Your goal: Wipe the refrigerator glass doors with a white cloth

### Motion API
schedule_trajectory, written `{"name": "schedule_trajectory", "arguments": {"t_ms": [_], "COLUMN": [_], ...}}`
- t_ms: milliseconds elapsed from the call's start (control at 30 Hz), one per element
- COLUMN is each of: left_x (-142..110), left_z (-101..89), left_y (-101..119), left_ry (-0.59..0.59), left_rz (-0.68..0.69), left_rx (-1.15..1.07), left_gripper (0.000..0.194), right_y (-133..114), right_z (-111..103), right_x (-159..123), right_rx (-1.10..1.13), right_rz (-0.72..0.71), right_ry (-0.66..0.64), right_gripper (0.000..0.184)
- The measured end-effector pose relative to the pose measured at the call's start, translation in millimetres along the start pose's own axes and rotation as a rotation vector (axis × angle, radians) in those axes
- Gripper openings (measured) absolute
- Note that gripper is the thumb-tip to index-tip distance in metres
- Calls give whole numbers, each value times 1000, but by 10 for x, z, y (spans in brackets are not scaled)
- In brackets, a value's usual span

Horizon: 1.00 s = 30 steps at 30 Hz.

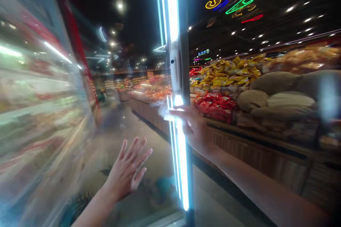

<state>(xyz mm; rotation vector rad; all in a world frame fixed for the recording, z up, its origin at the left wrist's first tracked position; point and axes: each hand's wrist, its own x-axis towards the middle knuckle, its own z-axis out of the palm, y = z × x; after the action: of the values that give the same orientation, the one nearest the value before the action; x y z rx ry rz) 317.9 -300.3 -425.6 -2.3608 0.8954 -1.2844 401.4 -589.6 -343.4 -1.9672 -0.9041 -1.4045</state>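
My left hand (130, 170) is spread with its fingers apart and holds nothing. It is over the glass door pane (149, 149); whether the palm touches the glass I cannot tell. My right hand (194, 124) is closed at the door's edge, fingers bent across the bright light strip (181, 156). At its fingertips is a pale, crumpled wipe (164, 111), smeared by motion and glare. Just above that hand, a pale door handle (174, 69) runs along the upright frame (183, 60).
Blurred lit shelves (39, 103) with packaged goods fill the left side. Right of the door, a wood-fronted display stand (239, 145) carries yellow packets (226, 71), red packets (217, 104) and large grey-brown cushion-like shapes (279, 94). A floor aisle (117, 124) shows through the glass.
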Motion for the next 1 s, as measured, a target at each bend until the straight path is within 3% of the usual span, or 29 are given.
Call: {"name": "schedule_trajectory", "arguments": {"t_ms": [100, 200, 267, 367, 500, 667, 867, 1000], "left_x": [-237, -533, -700, -771, -585, -448, -387, -450], "left_z": [-212, -297, -301, -287, -290, -294, -334, -355], "left_y": [-411, -671, -769, -910, -1116, -1256, -1433, -1544], "left_ry": [65, 134, 150, 171, 213, 177, 147, 142], "left_rz": [-144, -233, -233, -209, -276, -264, -250, -235], "left_rx": [-28, -15, -7, 5, 39, 57, 113, 160], "left_gripper": [68, 72, 76, 78, 78, 79, 84, 83], "right_y": [-440, -703, -789, -821, -792, -655, -631, -737], "right_z": [584, 1072, 1242, 1298, 1291, 1268, 1249, 1483], "right_x": [67, -132, -234, -42, 344, 260, 674, 483], "right_rx": [-48, -93, -119, -181, -275, -254, -249, -138], "right_rz": [-61, -230, -356, -403, -400, -767, -562, -833], "right_ry": [-10, -190, -328, -388, -313, -518, -248, -436], "right_gripper": [53, 69, 85, 92, 91, 86, 95, 95]}}
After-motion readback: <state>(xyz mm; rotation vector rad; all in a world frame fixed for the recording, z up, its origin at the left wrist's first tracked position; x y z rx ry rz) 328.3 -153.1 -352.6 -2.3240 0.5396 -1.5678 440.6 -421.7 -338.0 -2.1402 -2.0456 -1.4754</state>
